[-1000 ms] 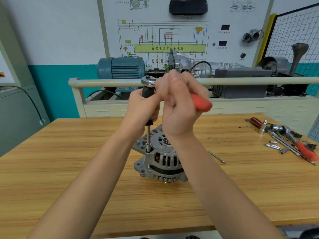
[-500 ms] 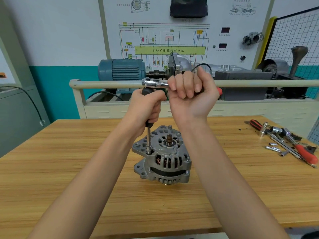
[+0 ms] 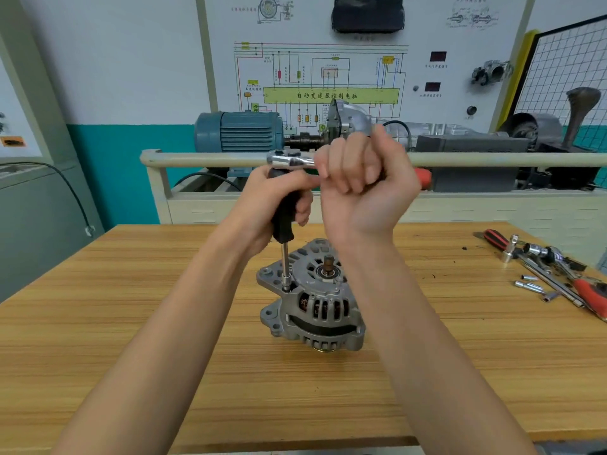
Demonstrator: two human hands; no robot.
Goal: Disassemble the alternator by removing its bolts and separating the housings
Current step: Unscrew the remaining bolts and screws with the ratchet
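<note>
Behind the bench, a white wall board is showing a wiring diagram with a green band (image 3: 331,95) reading 自动变速器控制电脑. Pale wood-grain worktop (image 3: 131,323) is carrying a grey cast-aluminium alternator (image 3: 312,300) mid-bench, shaft upward. Left hand (image 3: 279,205) is gripping the black-handled extension driver (image 3: 285,221) seated on a bolt; right hand (image 3: 361,188) is clenching the chrome red-handled ratchet (image 3: 290,160). Loose sockets and tools (image 3: 551,274) are lying near the right edge.

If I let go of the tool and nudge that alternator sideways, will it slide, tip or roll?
The alternator looks like cast metal with windings inside, so probably heavy for its size and stiff. It stands on end on the wooden table, shaft up, so a low push would more likely slide it. A high push might tip it; its rounded body could then roll.
</note>
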